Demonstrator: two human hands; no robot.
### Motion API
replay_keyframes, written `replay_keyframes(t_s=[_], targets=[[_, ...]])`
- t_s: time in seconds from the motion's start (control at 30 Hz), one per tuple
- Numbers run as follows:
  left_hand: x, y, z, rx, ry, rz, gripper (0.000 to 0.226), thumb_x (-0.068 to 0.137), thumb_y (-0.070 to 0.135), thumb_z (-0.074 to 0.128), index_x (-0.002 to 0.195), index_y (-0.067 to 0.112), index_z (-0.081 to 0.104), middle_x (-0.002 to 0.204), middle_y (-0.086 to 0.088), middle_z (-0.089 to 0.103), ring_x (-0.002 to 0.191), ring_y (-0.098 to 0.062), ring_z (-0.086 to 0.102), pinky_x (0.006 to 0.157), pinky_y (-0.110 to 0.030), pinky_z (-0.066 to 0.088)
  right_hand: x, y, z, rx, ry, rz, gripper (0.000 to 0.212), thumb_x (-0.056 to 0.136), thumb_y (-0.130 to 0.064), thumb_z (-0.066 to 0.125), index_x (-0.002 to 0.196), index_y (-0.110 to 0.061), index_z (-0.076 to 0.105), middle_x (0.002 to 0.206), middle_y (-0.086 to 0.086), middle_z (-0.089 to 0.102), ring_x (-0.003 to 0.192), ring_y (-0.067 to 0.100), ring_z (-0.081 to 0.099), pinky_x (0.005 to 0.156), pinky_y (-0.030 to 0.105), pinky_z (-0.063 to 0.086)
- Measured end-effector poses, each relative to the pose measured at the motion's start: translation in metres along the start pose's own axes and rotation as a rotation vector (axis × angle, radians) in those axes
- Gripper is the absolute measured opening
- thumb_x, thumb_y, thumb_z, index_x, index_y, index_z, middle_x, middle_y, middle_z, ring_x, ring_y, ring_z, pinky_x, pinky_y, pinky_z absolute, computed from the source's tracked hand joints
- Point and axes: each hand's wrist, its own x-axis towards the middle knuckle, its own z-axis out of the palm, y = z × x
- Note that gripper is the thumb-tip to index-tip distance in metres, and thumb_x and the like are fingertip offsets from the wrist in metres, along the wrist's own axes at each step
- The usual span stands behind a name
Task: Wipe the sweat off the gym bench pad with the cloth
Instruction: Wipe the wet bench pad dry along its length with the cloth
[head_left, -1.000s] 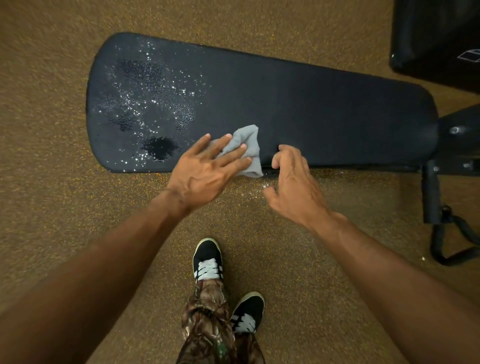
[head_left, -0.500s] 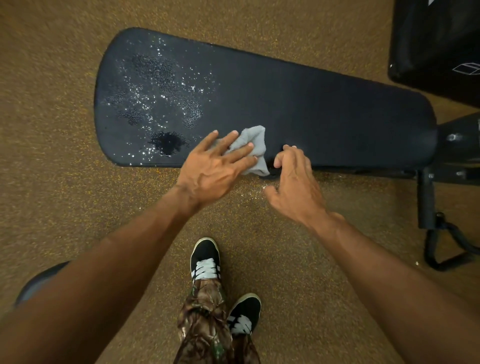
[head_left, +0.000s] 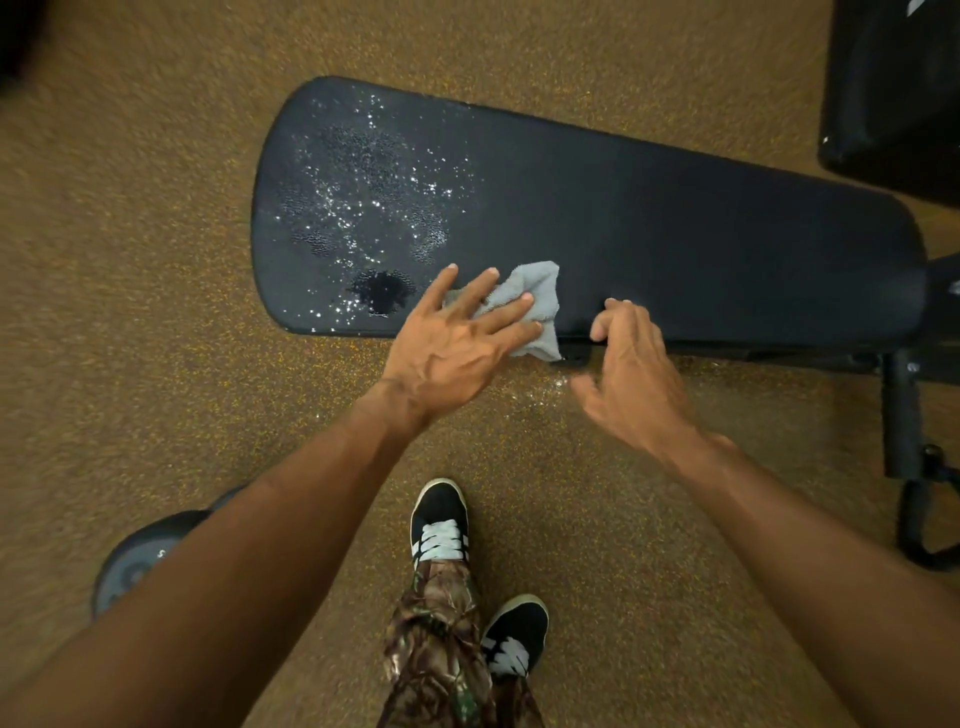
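Observation:
The black bench pad (head_left: 675, 218) lies across the view. Sweat droplets (head_left: 363, 208) glisten over its left end, with a darker wet patch (head_left: 382, 292) near the front edge. A crumpled grey cloth (head_left: 535, 296) lies on the pad's front edge. My left hand (head_left: 457, 343) rests flat on the cloth with straight, spread fingers. My right hand (head_left: 631, 364) hovers at the pad's front edge just right of the cloth, fingers loosely curled, holding nothing.
Speckled brown gym flooring (head_left: 130, 312) surrounds the bench. The bench's black frame and foot (head_left: 904, 415) stand at the right. Another black pad (head_left: 893, 88) sits at the top right. A grey weight plate (head_left: 135, 566) lies at the lower left. My shoes (head_left: 441, 525) are below.
The view has shifted, so the bench appears further right. My left hand stays flat on the cloth; my right hand stays beside it, with little movement relative to the pad.

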Motion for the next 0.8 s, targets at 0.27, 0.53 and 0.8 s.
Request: replay_keyframes(t_s=[0.27,0.53,0.8], targets=[[0.005,0.021,0.005,-0.096,0.036,-0.141,0.051,0.112,0.035,0.028,0.161,0.037,0.015,0.170,0.007,0.013,0.158,-0.030,0.006,0.127,-0.050,0.003,-0.001,-0.007,0.006,0.022,0.014,0.026,0.046,0.077,-0.011,0.067,0.112,-0.016,0.037,0.145,0.015,0.033,0.142,0.032,0.025,0.107,0.038,0.034],[-0.013,-0.019,-0.001,-0.007,0.002,-0.149,0.051,0.111,0.044,0.017,0.161,0.040,0.008,0.169,0.009,0.008,0.158,-0.027,0.006,0.127,-0.049,0.002,-0.004,0.000,0.003,-0.002,-0.004,-0.022,0.044,0.076,-0.006,0.062,0.111,-0.015,0.038,0.140,0.015,0.037,0.142,0.029,0.025,0.107,0.033,0.033],[-0.029,-0.024,0.011,-0.031,0.053,-0.007,0.051,0.108,0.043,0.021,0.156,0.033,0.034,0.159,0.003,0.038,0.153,-0.027,0.029,0.125,-0.045,0.016,-0.005,0.001,0.003,0.002,-0.024,-0.004,0.044,0.076,-0.006,0.061,0.112,-0.015,0.037,0.145,0.016,0.034,0.144,0.029,0.023,0.111,0.033,0.027]])
